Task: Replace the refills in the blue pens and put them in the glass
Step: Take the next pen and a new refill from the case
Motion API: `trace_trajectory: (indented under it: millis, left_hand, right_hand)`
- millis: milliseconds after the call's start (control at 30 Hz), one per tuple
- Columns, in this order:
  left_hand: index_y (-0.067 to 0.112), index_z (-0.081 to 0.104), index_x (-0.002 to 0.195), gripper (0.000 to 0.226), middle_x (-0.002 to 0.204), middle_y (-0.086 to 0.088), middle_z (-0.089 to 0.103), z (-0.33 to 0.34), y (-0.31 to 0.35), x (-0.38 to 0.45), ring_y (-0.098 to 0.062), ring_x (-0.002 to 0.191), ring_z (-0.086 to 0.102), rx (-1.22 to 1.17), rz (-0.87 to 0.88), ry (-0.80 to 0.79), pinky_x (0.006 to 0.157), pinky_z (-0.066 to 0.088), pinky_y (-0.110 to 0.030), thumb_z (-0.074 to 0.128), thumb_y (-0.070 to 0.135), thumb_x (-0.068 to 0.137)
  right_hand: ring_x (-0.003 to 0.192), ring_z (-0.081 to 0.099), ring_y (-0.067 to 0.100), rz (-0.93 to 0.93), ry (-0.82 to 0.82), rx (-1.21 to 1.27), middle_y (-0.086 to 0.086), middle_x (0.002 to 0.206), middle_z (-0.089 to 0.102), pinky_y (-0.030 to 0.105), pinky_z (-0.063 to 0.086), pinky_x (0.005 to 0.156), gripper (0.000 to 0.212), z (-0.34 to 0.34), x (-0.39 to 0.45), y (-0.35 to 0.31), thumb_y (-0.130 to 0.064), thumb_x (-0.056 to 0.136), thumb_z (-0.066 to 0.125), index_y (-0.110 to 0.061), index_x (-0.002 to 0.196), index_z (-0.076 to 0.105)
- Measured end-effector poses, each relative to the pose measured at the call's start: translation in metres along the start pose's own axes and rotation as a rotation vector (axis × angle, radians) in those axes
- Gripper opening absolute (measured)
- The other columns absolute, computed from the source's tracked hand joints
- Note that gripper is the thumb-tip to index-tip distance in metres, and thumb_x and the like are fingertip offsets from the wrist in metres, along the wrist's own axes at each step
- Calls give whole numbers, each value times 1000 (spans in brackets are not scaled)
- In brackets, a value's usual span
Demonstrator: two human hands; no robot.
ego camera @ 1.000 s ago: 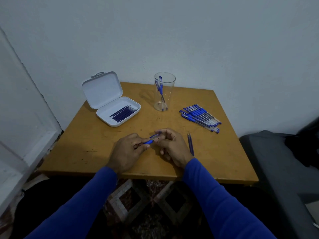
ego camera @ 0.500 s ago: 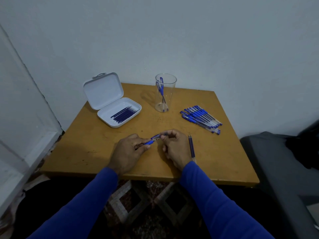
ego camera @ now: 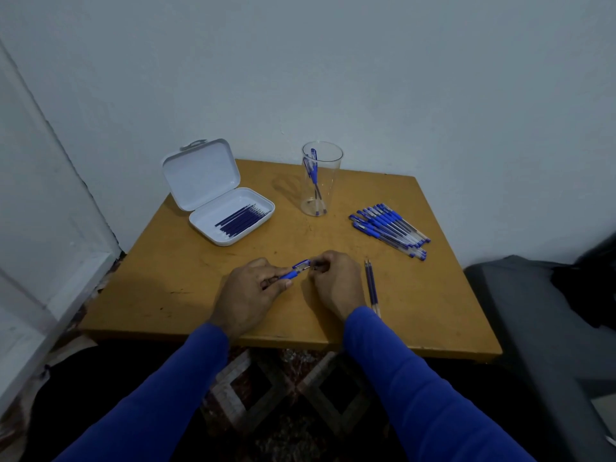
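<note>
Both hands hold one blue pen (ego camera: 297, 269) low over the front middle of the wooden table (ego camera: 186, 281). My left hand (ego camera: 248, 293) grips its blue grip end; my right hand (ego camera: 336, 283) pinches the other end, whose tip is hidden by my fingers. A clear glass (ego camera: 321, 178) at the back holds blue pens. A pile of several blue pens (ego camera: 390, 230) lies to its right. Two loose refills (ego camera: 371, 286) lie beside my right hand. An open white case (ego camera: 216, 198) at the back left holds several dark refills (ego camera: 241, 219).
A white wall runs behind the table. A white door frame (ego camera: 50, 248) stands at the left. A dark grey seat (ego camera: 546, 328) sits close to the table's right edge. A patterned rug (ego camera: 283, 391) lies under the table's front edge.
My right hand has slid left, off the two loose refills, which now lie uncovered beside it. Both hands still hold the same pen, a little closer together.
</note>
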State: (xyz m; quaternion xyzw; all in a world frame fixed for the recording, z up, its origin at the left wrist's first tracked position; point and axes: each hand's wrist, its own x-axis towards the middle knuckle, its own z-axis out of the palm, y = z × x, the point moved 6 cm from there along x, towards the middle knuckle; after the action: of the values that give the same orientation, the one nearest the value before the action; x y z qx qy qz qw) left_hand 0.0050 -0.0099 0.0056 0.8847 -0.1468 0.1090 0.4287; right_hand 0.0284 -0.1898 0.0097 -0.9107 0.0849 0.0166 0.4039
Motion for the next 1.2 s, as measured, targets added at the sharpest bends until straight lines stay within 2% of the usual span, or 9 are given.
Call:
trace_trajectory:
  millis: [67, 133, 267, 400, 567, 767, 967, 1100, 1200]
  left_hand:
    - [22, 72, 121, 30, 83, 17, 58, 0, 0, 0, -1, 78, 56, 3, -8, -5, 65, 40, -13, 72, 28, 91]
    - [22, 72, 121, 31, 82, 17, 58, -1, 0, -1, -1, 78, 56, -7, -6, -6, 65, 39, -13, 72, 28, 91]
    - [21, 73, 120, 30, 79, 16, 56, -2, 1, 0, -3, 77, 57, -14, -7, 11, 63, 41, -12, 73, 27, 91]
    - [22, 73, 119, 30, 78, 16, 55, -2, 1, -1, -3, 76, 56, -9, 8, 14, 62, 41, -12, 73, 27, 90]
    - [23, 74, 119, 30, 78, 15, 56, -4, 1, -1, -7, 77, 56, -6, 14, 30, 61, 40, -12, 73, 29, 90]
    - [22, 74, 119, 29, 79, 14, 58, -3, 1, -2, -4, 77, 56, -27, -2, 31, 63, 41, -11, 74, 26, 90]
    - [23, 72, 121, 31, 81, 16, 57, -3, 3, -1, -1, 78, 55, 11, 2, 18, 63, 39, -10, 72, 29, 91]
    - [21, 74, 119, 28, 78, 17, 56, -4, 4, -2, 0, 78, 56, -11, 14, 22, 63, 40, -8, 73, 26, 91]
    - [21, 74, 118, 28, 78, 16, 56, -4, 4, -2, -1, 78, 56, -12, 22, 20, 63, 41, -9, 73, 26, 91]
  right_hand:
    - [94, 61, 8, 47, -17, 25, -4, 106, 66, 16, 48, 73, 22, 1, -1, 2, -10, 94, 68, -19, 115, 66]
    - [85, 56, 3, -11, 90, 82, -10, 97, 60, 13, 41, 65, 18, -4, -9, -1, -10, 94, 67, -22, 106, 63]
    - [85, 59, 5, -40, 70, 246, -12, 90, 64, 18, 45, 71, 17, -2, -19, 6, -14, 97, 61, -28, 90, 69]
    - [62, 55, 2, -57, -50, 385, -13, 66, 66, 22, 43, 59, 19, 2, -21, 4, -26, 96, 67, -27, 80, 75]
    - [64, 55, 2, -54, -103, 500, -5, 84, 71, 16, 44, 53, 11, -3, -22, 0, -23, 97, 69, -18, 93, 77]
    - [53, 51, 13, 118, -147, 883, 9, 90, 74, 24, 35, 40, 10, -8, -20, 10, -20, 103, 57, -12, 106, 61]
    - [57, 52, 8, 86, -213, 738, 2, 81, 69, 22, 39, 46, 12, -5, -22, 8, -13, 96, 67, -9, 107, 71]
    - [60, 61, 13, 60, -229, 847, 16, 104, 75, 22, 43, 43, 11, -6, -23, 4, -19, 106, 51, -10, 111, 55]
    - [62, 66, 17, 63, -232, 917, 18, 105, 76, 24, 47, 43, 15, -5, -24, 2, -21, 109, 43, -9, 117, 46]
